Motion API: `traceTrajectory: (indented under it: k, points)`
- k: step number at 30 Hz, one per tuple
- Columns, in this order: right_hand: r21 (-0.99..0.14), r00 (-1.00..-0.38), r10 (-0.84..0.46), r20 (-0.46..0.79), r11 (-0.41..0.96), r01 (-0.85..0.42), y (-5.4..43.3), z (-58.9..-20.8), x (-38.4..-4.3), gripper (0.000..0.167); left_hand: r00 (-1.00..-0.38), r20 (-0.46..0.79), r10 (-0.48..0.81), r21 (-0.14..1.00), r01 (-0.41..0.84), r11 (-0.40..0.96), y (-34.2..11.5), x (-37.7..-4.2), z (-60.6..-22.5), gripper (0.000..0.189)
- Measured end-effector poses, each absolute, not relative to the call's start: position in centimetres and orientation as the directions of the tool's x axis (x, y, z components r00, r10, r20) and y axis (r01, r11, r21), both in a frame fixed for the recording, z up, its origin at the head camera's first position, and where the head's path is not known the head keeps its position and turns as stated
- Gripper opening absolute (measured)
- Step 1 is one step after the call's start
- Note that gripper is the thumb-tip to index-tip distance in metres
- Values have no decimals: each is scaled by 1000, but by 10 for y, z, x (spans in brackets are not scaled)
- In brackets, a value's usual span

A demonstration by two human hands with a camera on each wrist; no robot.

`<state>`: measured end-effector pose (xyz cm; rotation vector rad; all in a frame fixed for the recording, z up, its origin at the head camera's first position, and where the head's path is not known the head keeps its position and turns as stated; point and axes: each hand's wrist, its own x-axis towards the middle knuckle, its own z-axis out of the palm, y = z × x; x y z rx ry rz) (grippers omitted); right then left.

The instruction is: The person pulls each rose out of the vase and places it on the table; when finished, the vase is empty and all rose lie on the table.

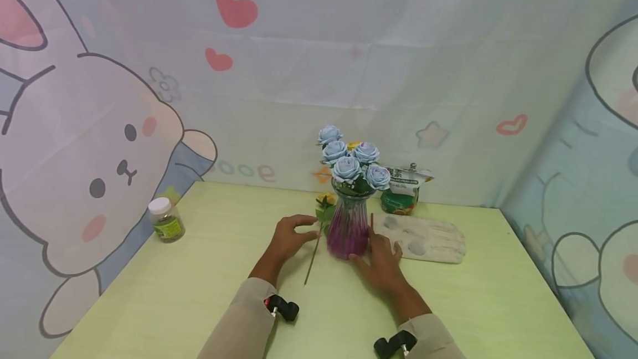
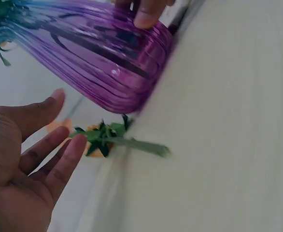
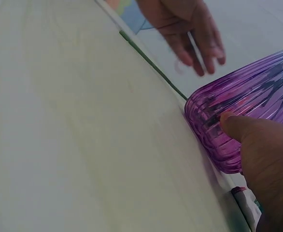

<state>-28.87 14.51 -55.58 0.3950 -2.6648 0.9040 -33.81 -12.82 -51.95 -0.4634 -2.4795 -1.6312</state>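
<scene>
Count by kind: hands, two, the left hand [image 1: 289,238] and the right hand [image 1: 382,262]. Vase [image 1: 346,237], one, between the hands. Blue roses [image 1: 346,169], five visible, beyond the right hand. Yellow flowers [image 1: 326,198], two visible: one just beside the left hand, one partly hidden among the blue roses. Glove [image 1: 433,241], one discernible, right of the right hand. Packet [image 1: 397,204], one, beyond the right hand. Jar [image 1: 168,227], one, well left of the left hand. Wrist cameras [image 1: 284,308], two, one behind each hand.
</scene>
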Motion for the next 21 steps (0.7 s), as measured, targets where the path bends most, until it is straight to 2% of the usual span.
traceTrajectory:
  k: [7, 15, 21]
  points:
    - [-534, -904, -169, 393, 758, -374, 145, -556, -290, 87, -900, 424, 100, 877, 435, 206, -114, -330, -481, 35]
    - [-552, -921, -162, 355, 759, -346, 144, -553, -288, 89, -849, 528, 38, 839, 528, 135, -93, -317, -435, 32]
    - [-549, -921, -158, 356, 763, -343, 144, -556, -289, 89, -830, 557, 10, 827, 556, 77, -79, -313, -419, 30]
